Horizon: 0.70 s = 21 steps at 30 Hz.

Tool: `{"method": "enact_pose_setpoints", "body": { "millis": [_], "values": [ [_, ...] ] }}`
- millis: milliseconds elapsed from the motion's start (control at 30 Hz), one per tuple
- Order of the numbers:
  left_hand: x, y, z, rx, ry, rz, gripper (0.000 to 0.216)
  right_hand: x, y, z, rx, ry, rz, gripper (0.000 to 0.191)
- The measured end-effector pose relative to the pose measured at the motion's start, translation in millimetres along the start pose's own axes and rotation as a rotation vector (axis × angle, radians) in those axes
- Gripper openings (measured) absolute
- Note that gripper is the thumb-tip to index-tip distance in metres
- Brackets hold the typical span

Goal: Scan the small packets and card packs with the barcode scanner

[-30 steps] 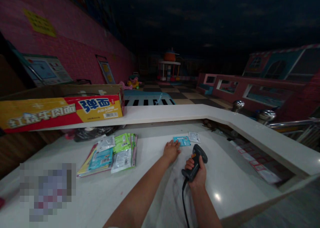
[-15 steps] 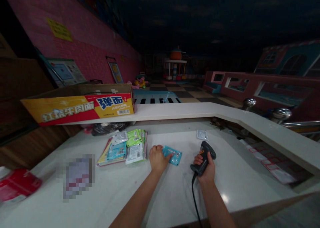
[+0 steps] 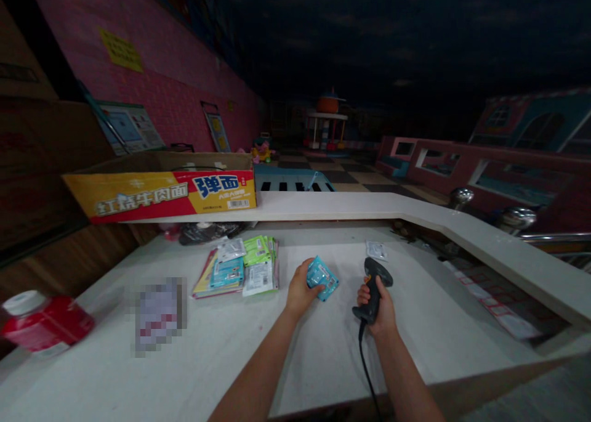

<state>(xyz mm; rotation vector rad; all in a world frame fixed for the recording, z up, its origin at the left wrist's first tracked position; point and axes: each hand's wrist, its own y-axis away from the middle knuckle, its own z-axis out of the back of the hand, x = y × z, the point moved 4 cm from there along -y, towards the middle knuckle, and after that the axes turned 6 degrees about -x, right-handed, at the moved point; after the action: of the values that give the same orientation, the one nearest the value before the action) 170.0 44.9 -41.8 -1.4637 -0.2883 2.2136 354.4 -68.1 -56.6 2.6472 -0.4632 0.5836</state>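
My left hand [image 3: 299, 294] is closed on a small blue packet [image 3: 322, 278], lifted off the white counter [image 3: 231, 342] and tilted toward my right side. My right hand [image 3: 377, 308] grips a black handheld barcode scanner [image 3: 375, 286] by its handle, its head pointing up and away, its cable running down toward me. Scanner and packet are about a hand's width apart. A single white packet [image 3: 375, 249] lies flat on the counter beyond the scanner.
A pile of green, blue and white packets [image 3: 242, 267] lies left of my hands. A yellow and red cardboard box [image 3: 170, 194] sits on the raised ledge [image 3: 415, 215]. A red container with a white lid [image 3: 41, 323] lies at far left.
My left hand slid the blue packet back from the far side of the counter, then picked it up beside the scanner. My right hand kept hold of the scanner.
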Motion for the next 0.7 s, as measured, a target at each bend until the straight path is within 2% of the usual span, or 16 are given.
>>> {"method": "enact_pose_setpoints", "body": {
  "millis": [133, 367, 500, 700],
  "values": [
    [23.7, -4.2, 0.4, -0.130, 0.339, 0.144, 0.082, -4.5, 13.4, -12.2, -0.032, 0.283, -0.023, 0.039],
    [36.4, -8.0, -1.0, -0.221, 0.400, 0.192, 0.047, -3.8, 53.2, -24.3, 0.061, 0.925, -0.043, 0.051],
    [36.4, -8.0, 0.6, -0.270, 0.377, 0.216, 0.045, 1.7, 69.3, -20.6, 0.086, 1.057, -0.052, 0.047],
    [30.6, -8.2, 2.7, -0.278, 0.253, 0.145, 0.040, 10.8, 81.1, -20.7, 0.049, 1.116, -0.040, 0.043]
  ]
}}
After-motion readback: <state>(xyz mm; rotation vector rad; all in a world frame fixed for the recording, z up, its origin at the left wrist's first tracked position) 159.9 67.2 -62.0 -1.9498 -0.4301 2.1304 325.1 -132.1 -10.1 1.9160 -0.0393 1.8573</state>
